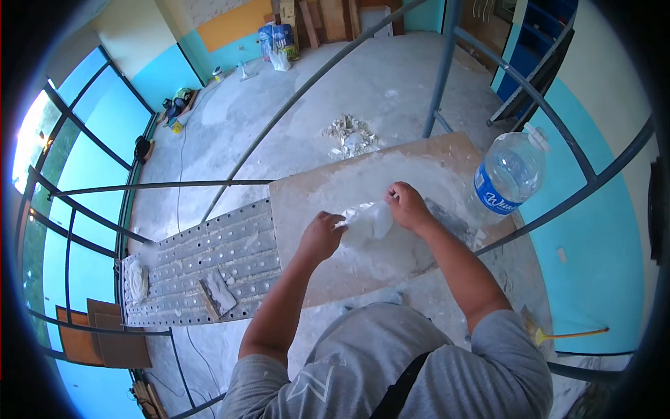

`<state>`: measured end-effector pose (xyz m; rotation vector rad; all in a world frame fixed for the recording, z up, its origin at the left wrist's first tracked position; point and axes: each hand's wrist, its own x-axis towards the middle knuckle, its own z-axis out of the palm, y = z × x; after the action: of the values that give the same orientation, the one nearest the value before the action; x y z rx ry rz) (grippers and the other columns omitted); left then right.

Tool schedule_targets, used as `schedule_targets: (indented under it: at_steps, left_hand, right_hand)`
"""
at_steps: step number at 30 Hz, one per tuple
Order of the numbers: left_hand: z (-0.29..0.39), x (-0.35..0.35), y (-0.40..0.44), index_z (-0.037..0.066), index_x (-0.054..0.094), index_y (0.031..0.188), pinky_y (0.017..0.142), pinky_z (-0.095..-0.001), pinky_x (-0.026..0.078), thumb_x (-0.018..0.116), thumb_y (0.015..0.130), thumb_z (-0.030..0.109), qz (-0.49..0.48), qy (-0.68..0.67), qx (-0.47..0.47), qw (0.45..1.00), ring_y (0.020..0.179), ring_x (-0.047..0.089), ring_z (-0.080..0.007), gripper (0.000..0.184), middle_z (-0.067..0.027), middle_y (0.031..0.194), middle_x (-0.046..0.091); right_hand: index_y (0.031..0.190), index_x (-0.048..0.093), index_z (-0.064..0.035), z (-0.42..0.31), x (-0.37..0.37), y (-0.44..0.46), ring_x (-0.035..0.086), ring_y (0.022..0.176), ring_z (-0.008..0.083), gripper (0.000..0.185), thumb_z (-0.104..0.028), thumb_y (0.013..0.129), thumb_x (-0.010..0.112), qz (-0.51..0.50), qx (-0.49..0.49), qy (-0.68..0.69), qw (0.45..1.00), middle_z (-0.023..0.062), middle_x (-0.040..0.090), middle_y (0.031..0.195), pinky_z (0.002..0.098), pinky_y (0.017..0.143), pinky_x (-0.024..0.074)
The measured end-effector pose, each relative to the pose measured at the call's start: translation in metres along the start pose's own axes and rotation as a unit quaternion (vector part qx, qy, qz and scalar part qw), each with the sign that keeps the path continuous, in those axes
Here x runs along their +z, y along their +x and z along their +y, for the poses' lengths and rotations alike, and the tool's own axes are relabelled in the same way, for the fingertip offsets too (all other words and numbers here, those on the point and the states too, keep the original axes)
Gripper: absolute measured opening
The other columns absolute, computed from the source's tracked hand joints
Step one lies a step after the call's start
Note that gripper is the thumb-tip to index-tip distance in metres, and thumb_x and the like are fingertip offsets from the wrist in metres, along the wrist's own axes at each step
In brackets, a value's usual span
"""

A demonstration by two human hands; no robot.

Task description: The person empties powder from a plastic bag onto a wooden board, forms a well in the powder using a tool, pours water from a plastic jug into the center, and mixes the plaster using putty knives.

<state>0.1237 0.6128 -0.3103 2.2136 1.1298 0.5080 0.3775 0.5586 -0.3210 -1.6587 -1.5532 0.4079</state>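
Head view. A translucent white plastic bag (370, 222) lies between the fingers of the two hands, above a powder-dusted board (300, 195). The left hand (321, 239) grasps its left edge with bent fingers; the right hand (410, 207) has its fingertips bunched at the upper right edge and appears to pinch the film there. Whether the bag touches the board, and what it contains, cannot be told. For sound handling, both pinches are best kept on the film's margins, with the bag low over the board's middle and the pull even and gentle, since thin film may tear and scatter any powder.

Surroundings. Right of the right fingers, a large clear bottle (513, 171) with a blue label stands near the board's edge; a wide swing of the right elbow or hand could upset it. Left of the left fingers extends a perforated metal platform (209, 244), bearing a flat tool (220, 293) and, farther out, a white bundle (138, 281). Beyond the fingers, pipe rails (296, 98) limit forward reach, and a heap of debris (351, 136) lies on the floor (244, 91) below.
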Motion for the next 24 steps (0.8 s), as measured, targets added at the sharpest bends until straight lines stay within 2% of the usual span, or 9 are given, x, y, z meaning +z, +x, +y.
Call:
schedule_targets:
  at_steps: [2,3,6,10,15,19,22,24]
  left_hand:
    - [-0.012,0.007,-0.015,0.006,0.071,0.105,0.085,-0.0399,0.051,0.067,0.086,0.019,-0.007,-0.039,-0.058,0.998,0.097,0.064,-0.0323,0.023,-0.0176,0.109,0.064]
    - [-0.021,0.009,-0.021,0.008,0.071,0.109,0.085,-0.0406,0.051,0.069,0.085,0.022,-0.018,0.002,-0.058,0.998,0.097,0.065,-0.0314,0.028,-0.0182,0.111,0.065]
    - [-0.032,0.019,-0.031,0.007,0.072,0.105,0.085,-0.0406,0.051,0.069,0.085,0.022,0.006,0.009,-0.069,0.998,0.095,0.065,-0.032,0.025,-0.0179,0.105,0.066]
    - [-0.027,0.017,-0.024,0.005,0.074,0.095,0.082,-0.0399,0.052,0.067,0.085,0.018,0.076,0.002,-0.007,0.997,0.091,0.066,-0.0324,0.018,-0.0166,0.097,0.068]
    - [0.003,-0.011,-0.012,0.004,0.074,0.087,0.078,-0.0394,0.053,0.067,0.083,0.017,0.161,-0.035,0.041,0.985,0.085,0.066,-0.0316,0.015,-0.0142,0.092,0.068]
    - [-0.001,-0.01,-0.014,0.006,0.075,0.086,0.076,-0.0375,0.053,0.07,0.081,0.018,0.096,-0.034,0.015,0.995,0.083,0.066,-0.0287,0.014,-0.0127,0.09,0.067]
    - [-0.009,-0.005,-0.012,0.007,0.075,0.086,0.075,-0.0348,0.053,0.072,0.08,0.017,0.087,-0.011,-0.01,0.996,0.081,0.067,-0.0248,0.012,-0.0115,0.089,0.067]
    - [-0.009,-0.002,-0.015,0.007,0.075,0.085,0.074,-0.0342,0.053,0.073,0.08,0.017,0.095,-0.016,-0.019,0.995,0.08,0.066,-0.0246,0.012,-0.0114,0.089,0.066]
  right_hand:
    - [0.087,0.059,-0.0023,0.007,-0.001,-0.007,0.061,0.089,0.0335,0.009,-0.01,0.084,0.062,0.009,0.028,0.007,1.0,0.0149,0.062,0.088,0.0421,0.079,0.0485]
    - [0.086,0.059,-0.0024,0.008,-0.002,-0.01,0.061,0.088,0.0334,0.009,-0.01,0.084,0.062,0.014,0.043,0.006,0.999,0.0148,0.063,0.088,0.0418,0.077,0.0488]
    - [0.087,0.06,-0.0024,0.009,-0.005,-0.014,0.062,0.085,0.0326,0.009,-0.011,0.083,0.063,0.03,0.067,0.018,0.997,0.0148,0.063,0.088,0.0409,0.074,0.0493]
    - [0.087,0.06,-0.0017,-0.007,-0.007,-0.008,0.063,0.082,0.0309,0.01,-0.01,0.083,0.064,0.045,0.016,0.04,0.998,0.0146,0.064,0.087,0.0395,0.074,0.05]
    - [0.087,0.06,-0.0005,-0.022,-0.013,0.006,0.063,0.078,0.0297,0.011,-0.01,0.085,0.063,0.072,0.044,0.115,0.99,0.0148,0.064,0.084,0.0382,0.071,0.0506]
    - [0.088,0.058,-0.0008,-0.003,-0.007,0.005,0.064,0.07,0.0256,0.011,-0.011,0.088,0.062,0.068,0.026,0.102,0.992,0.0135,0.064,0.082,0.0366,0.066,0.0514]
    - [0.092,0.057,-0.0019,-0.006,-0.011,-0.002,0.063,0.062,0.0191,0.011,-0.012,0.091,0.06,0.078,0.123,0.172,0.974,0.0104,0.063,0.079,0.0337,0.059,0.0515]
    - [0.094,0.055,-0.0028,-0.001,-0.007,-0.008,0.061,0.058,0.0159,0.011,-0.013,0.093,0.059,0.072,0.126,0.208,0.967,0.0083,0.061,0.078,0.0317,0.056,0.051]
